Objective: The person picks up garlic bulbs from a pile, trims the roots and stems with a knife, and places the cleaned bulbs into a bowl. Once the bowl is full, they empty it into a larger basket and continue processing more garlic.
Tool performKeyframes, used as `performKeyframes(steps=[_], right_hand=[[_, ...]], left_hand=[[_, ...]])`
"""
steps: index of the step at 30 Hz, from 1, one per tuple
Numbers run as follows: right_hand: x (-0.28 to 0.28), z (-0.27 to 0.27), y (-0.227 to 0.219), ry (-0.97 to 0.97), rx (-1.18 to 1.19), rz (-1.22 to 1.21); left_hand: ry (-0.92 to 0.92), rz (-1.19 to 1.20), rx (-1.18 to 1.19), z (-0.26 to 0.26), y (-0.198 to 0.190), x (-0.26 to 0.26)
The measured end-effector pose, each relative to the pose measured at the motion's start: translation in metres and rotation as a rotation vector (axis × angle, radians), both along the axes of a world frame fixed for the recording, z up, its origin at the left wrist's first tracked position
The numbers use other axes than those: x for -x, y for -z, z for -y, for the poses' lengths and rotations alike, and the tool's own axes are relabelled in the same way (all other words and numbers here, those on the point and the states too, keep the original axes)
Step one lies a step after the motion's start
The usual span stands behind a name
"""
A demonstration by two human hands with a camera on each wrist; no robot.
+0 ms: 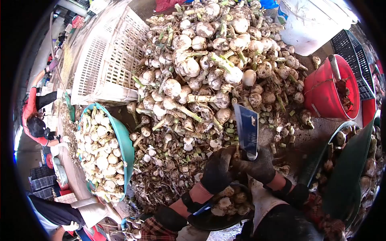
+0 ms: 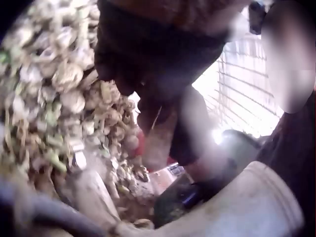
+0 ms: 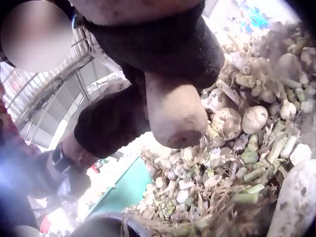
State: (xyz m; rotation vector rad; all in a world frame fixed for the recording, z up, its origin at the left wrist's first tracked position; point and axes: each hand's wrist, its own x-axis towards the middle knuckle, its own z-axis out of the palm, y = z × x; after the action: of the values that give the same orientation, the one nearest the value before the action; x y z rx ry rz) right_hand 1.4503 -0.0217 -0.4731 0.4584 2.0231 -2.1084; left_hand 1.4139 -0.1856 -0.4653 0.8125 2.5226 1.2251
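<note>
- Just below the left hand and the right hand, a dark basin holds bulbs; it sits so close under the wrists that a dropped forearm could knock it and spill them
- At the right hand, gloved fingers curl round the base of a knife, its broad blade standing up and away from the body; dirt on the glove could let it twist
- Close beside it, the left hand bends inward, though I cannot tell what, if anything, it grasps; with both so near, a slip would likely catch those fingers
- On the right, a green tub hems in the elbow; on the left, more room lies over loose trimmings before a teal tub
- Beyond the blade, a heap of stalked bulbs rises, so a forward swing could strike it and start some rolling
- Farther out, a red bucket and a white crate flank the heap
</note>
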Motion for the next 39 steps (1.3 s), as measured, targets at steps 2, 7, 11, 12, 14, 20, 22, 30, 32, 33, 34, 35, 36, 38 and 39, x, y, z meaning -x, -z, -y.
performKeyframes(steps=[2,7,11,12,14,20,22,30,32,33,34,35,36,38,39], right_hand=[[0.001,-0.01,-0.009,0.07,-0.135,-0.028],[0.019,-0.069,-0.035,0.45,-0.301,-0.228],[0.045,-0.168,-0.08,0.857,-0.715,-0.404],[0.045,-0.196,-0.086,0.931,-0.834,-0.347],[0.042,-0.252,-0.078,0.935,-0.997,-0.297],[0.036,-0.18,-0.054,0.845,-0.887,-0.394],[0.032,-0.144,-0.035,0.682,-0.9,-0.438],[0.005,-0.049,-0.011,-0.092,-0.736,-0.273],[0.007,-0.036,-0.017,-0.282,-0.837,-0.316],[0.007,-0.031,-0.02,-0.283,-0.837,-0.309],[0.007,-0.027,-0.023,-0.306,-0.879,-0.325],[0.007,-0.025,-0.023,-0.329,-0.922,-0.342],[0.007,-0.027,-0.022,-0.344,-0.873,-0.363],[0.005,-0.026,-0.019,-0.358,-0.864,-0.351],[0.004,-0.025,-0.018,-0.372,-0.854,-0.345]], left_hand=[[0.131,0.107,-0.073,-0.012,-0.009,0.014],[0.302,-0.255,0.062,-0.02,-0.01,0.061],[-0.049,-0.582,0.393,-0.039,0.013,0.108],[-0.079,-0.614,0.561,-0.045,0.026,0.114],[-0.099,-0.619,0.81,-0.057,0.045,0.119],[0.02,-0.544,1.046,-0.074,0.035,0.13],[-0.003,-0.488,0.956,-0.063,0.03,0.12],[-0.134,0.13,-0.038,0.005,0.009,0.069],[-0.199,0.753,-0.393,0.024,0.015,0.05],[-0.304,1.029,-0.538,0.033,0.018,0.041],[-0.315,0.968,-0.443,0.04,0.025,0.031],[-0.313,0.943,-0.43,0.041,0.025,0.028],[-0.311,0.918,-0.418,0.042,0.024,0.024],[-0.269,0.842,-0.319,0.043,0.023,0.019],[-0.256,0.828,-0.305,0.043,0.025,0.018]])
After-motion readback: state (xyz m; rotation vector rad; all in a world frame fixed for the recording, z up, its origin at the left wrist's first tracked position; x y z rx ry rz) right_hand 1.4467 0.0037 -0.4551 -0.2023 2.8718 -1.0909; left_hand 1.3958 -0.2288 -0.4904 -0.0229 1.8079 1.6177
